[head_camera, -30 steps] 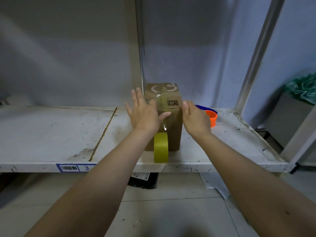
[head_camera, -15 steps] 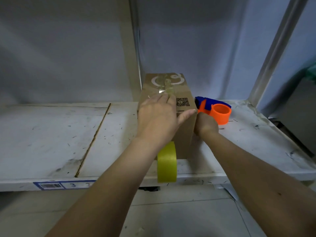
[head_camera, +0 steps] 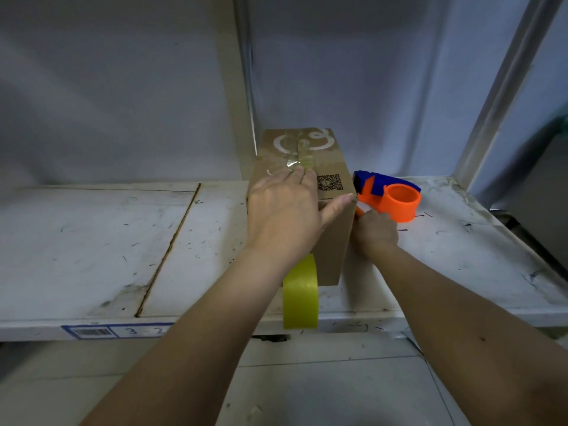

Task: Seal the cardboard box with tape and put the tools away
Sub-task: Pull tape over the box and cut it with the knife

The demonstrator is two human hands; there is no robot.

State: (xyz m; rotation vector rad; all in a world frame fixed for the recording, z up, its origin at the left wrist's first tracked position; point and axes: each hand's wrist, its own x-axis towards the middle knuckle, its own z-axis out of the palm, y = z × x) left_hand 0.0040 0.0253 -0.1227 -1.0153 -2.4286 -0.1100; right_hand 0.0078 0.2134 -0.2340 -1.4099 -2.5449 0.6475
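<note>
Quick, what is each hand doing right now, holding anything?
Left hand: open, pressed flat on top of the cardboard box, holding nothing.
Right hand: closed beside the box; something orange shows at it, a grip cannot be told.

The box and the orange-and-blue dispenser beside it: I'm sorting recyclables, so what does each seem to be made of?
The box looks like matte brown cardboard: dull tan faces, printed white logo and QR code, with glossy tape along its top seam. The dispenser looks like moulded plastic, judging by its saturated orange and blue colour and smooth, slightly shiny surface. Whether it has metal parts cannot be told.
</note>
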